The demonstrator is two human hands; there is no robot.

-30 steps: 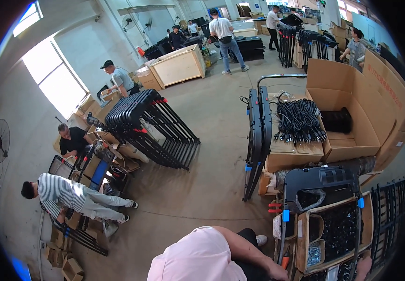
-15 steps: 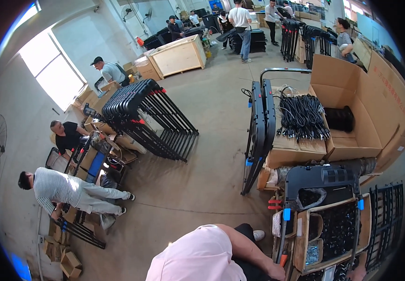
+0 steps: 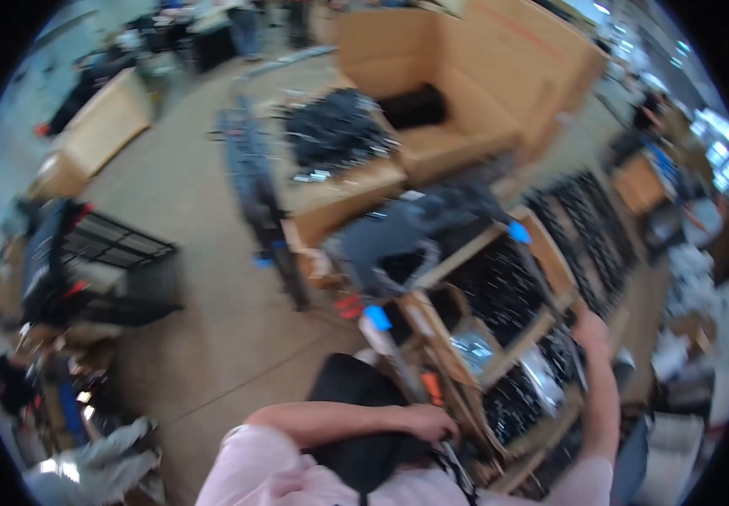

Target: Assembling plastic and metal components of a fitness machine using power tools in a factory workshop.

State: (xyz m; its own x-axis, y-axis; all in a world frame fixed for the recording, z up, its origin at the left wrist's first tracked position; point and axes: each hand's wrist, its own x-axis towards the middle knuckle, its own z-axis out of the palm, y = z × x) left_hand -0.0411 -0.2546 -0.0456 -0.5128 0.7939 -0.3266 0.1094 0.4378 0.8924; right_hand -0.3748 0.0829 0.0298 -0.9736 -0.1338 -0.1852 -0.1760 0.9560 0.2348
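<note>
Blurrily, the person leans over a wooden crate (image 3: pixel 465 354) of black metal parts (image 3: pixel 508 287). Their left hand (image 3: pixel 428 420) seems closed on the crate's near edge; the right hand (image 3: pixel 592 327) rests on its far rim, grip unclear. Picking a part looks underway, which calls for reaching inside.

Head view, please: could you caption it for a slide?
Motion-blurred workshop: left hand by a wooden crate of black parts, right hand on its far side.
</note>
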